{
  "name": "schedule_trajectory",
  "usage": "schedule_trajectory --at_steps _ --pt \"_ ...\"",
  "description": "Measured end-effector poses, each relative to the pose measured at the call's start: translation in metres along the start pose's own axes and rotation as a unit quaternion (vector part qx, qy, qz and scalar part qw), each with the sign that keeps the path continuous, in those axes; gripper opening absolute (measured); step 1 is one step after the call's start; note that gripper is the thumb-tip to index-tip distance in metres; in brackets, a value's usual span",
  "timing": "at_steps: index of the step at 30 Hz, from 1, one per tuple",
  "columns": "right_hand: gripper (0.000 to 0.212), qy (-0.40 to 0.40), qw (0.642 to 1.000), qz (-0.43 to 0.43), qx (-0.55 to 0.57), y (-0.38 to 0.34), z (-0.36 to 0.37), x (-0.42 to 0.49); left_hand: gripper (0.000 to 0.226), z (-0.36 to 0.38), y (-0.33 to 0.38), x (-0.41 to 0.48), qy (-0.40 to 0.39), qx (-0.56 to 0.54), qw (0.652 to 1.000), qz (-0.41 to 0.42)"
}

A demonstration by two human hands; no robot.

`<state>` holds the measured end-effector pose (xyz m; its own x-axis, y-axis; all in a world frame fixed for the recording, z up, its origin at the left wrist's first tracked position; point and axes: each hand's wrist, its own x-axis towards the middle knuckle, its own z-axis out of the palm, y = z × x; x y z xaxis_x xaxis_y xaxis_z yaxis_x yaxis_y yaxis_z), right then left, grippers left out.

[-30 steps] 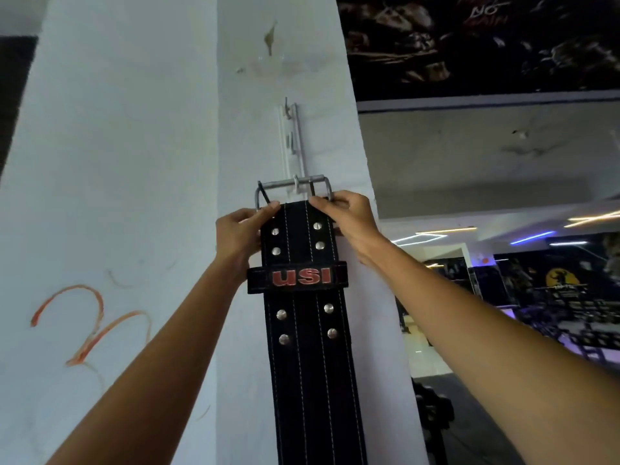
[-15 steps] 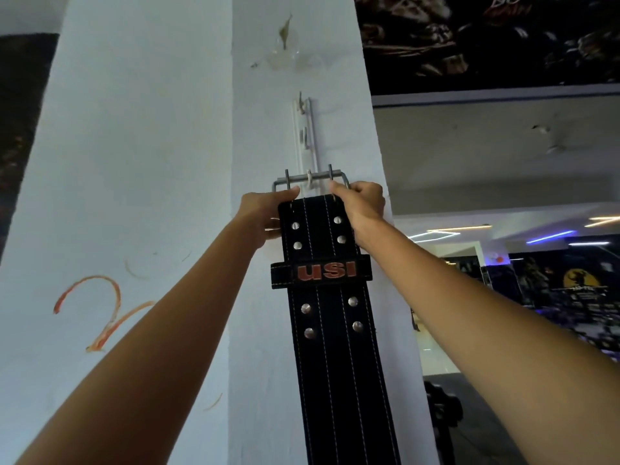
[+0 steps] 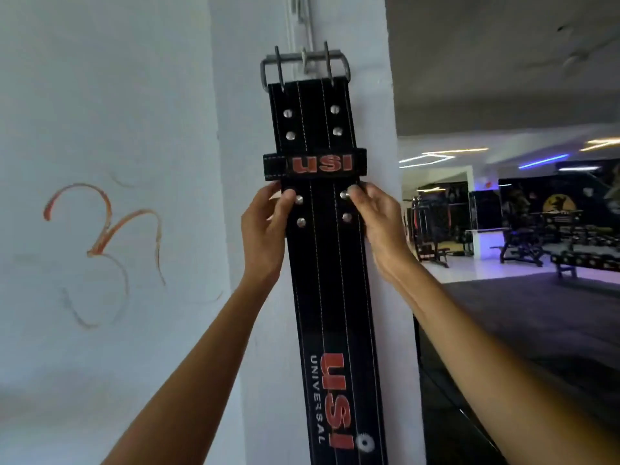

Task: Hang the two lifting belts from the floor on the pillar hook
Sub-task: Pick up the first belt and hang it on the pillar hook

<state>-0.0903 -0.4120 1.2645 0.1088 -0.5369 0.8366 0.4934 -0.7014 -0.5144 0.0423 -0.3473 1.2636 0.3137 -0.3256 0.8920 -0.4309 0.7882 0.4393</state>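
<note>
A black leather lifting belt (image 3: 330, 280) with red USI lettering hangs straight down the white pillar (image 3: 241, 95). Its steel buckle (image 3: 303, 60) sits over the small metal hook (image 3: 304, 62) near the top of the view. My left hand (image 3: 265, 226) pinches the belt's left edge just below the keeper loop. My right hand (image 3: 377, 223) pinches the right edge at the same height. Only one belt is in view.
An orange scrawl (image 3: 104, 236) marks the wall on the left. To the right the gym opens up, with benches and racks (image 3: 523, 239) on a dark floor.
Both hands have slid down from the buckle end to just below the keeper loop. The buckle now rests on the hook. The camera has tilted down and moved closer.
</note>
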Motion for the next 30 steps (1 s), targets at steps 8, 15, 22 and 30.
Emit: schedule_trajectory --at_steps 8,15,22,30 --pt "0.018 0.007 0.994 0.104 0.031 0.054 -0.018 -0.099 0.012 -0.020 -0.041 -0.094 -0.015 -0.078 0.986 -0.147" --pt "0.018 0.047 0.980 0.188 0.037 0.088 -0.031 -0.164 0.021 -0.030 -0.084 -0.191 -0.024 -0.082 0.959 -0.271" --pt "0.019 0.061 0.978 0.194 0.039 0.087 -0.032 -0.164 0.014 -0.027 -0.087 -0.195 -0.014 -0.089 0.953 -0.289" --pt "0.011 0.069 0.955 0.287 0.011 0.118 -0.044 -0.228 0.017 -0.032 -0.092 -0.239 0.025 -0.044 0.937 -0.347"
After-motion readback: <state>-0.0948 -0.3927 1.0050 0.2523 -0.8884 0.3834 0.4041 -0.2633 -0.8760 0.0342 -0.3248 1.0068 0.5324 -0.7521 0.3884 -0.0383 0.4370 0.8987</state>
